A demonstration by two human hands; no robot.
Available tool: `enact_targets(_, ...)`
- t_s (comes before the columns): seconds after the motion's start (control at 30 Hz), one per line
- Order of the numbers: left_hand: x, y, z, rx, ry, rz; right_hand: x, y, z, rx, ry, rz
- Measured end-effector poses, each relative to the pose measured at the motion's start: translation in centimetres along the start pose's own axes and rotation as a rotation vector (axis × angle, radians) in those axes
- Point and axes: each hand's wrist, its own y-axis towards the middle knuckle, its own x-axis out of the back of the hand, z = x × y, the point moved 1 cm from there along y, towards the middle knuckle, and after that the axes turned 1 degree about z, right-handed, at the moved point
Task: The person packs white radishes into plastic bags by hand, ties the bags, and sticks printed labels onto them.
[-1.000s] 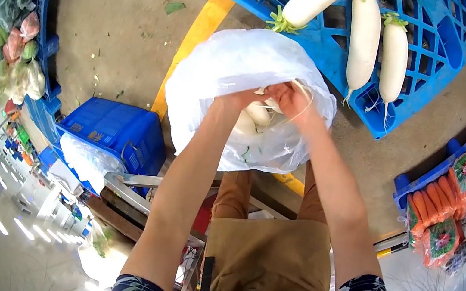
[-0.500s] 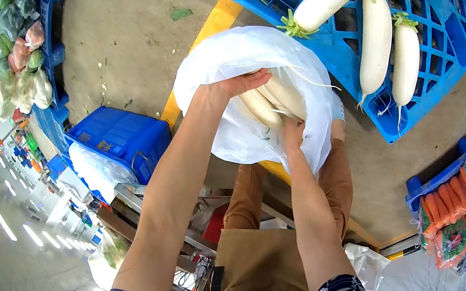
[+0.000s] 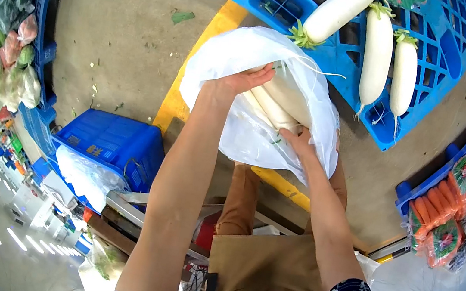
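A translucent white plastic bag [image 3: 216, 57] stands with its mouth toward me, several white daikon radishes [image 3: 273, 106] inside. My left hand [image 3: 249, 79] reaches over the bag's left side. Its fingers are stretched out at the upper end of the radishes, against the inner plastic. My right hand [image 3: 300, 144] is inside the bag at the lower right, with the thumb at a radish's lower end and the other fingers partly hidden. A thin root [image 3: 318, 69] sticks out over the bag's rim.
More daikons [image 3: 376, 58] with trimmed green tops lie on a blue plastic pallet [image 3: 342, 71] ahead. A blue crate [image 3: 112, 135] stands at the left, near a metal frame [image 3: 128, 208]. Bagged carrots [image 3: 437, 202] are at the right, and bagged vegetables [image 3: 11, 43] at the far left.
My right hand has shifted within the bag, and its thumb and fingers show more at the radish's lower end. The left hand stays nearly in place. My view has turned slightly.
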Motion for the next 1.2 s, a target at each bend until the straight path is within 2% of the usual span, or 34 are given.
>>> enact_targets(0.07, 0.4, 0.1, 0.4, -0.003, 0.006, 0.022, 1.1, -1.3, 1.6, -0.092, 0.123, 0.054)
enact_targets(0.1, 0.3, 0.2, 0.6, -0.008, 0.022, 0.047, 0.3, 3.0, -3.2, -0.012, 0.170, 0.096)
enact_targets(0.23, 0.1, 0.1, 1.2, -0.045, 0.015, 0.042, 0.1, 3.7, -3.2, -0.018, 0.093, 0.070)
enact_targets(0.4, 1.3, 1.1, 1.0, 0.004, -0.002, 0.031, -2.9, -2.3, 5.2, 0.252, -0.059, 0.116)
enact_targets(0.5, 0.8, 0.9, 1.2, -0.019, -0.025, 0.003, -6.0, -3.6, 7.5, 0.278, -0.409, 0.031)
enact_targets(0.6, 1.0, 0.6, 1.4, -0.064, -0.020, 0.022, -8.6, -7.2, 8.5, 0.309, -0.332, -0.185)
enact_targets(0.7, 0.9, 0.2, 1.2, -0.087, 0.005, 0.052, -9.0, -6.3, 7.0, 0.120, 0.098, -0.107)
enact_targets(0.8, 0.5, 0.0, 1.3, -0.098, 0.074, 0.064, -9.0, -4.3, 6.1, -0.135, 0.755, 0.098)
enact_targets(0.83, 0.5, 0.0, 1.4, -0.104, 0.104, 0.066, -8.4, -3.5, 6.1, -0.187, 0.670, 0.199)
enact_targets(0.93, 0.5, 0.0, 1.5, -0.131, 0.156, 0.045, -8.4, -2.5, 5.1, -0.211, 0.931, 0.282)
enact_targets(0.97, 0.5, 0.1, 1.5, -0.125, 0.151, 0.057, -8.3, -1.9, 4.5, -0.298, 1.040, 0.283)
enact_targets(1.07, 0.6, 0.3, 0.9, -0.117, 0.111, 0.077, -6.0, 1.9, -1.4, -0.312, 1.086, 0.044)
enact_targets(1.13, 0.6, 0.4, 1.0, -0.107, 0.061, 0.066, -2.7, 1.4, -1.2, -0.240, 0.626, -0.132)
enact_targets(1.2, 0.2, 0.4, 1.0, -0.103, 0.052, 0.062, 0.0, 1.2, -1.0, 0.017, 0.254, -0.259)
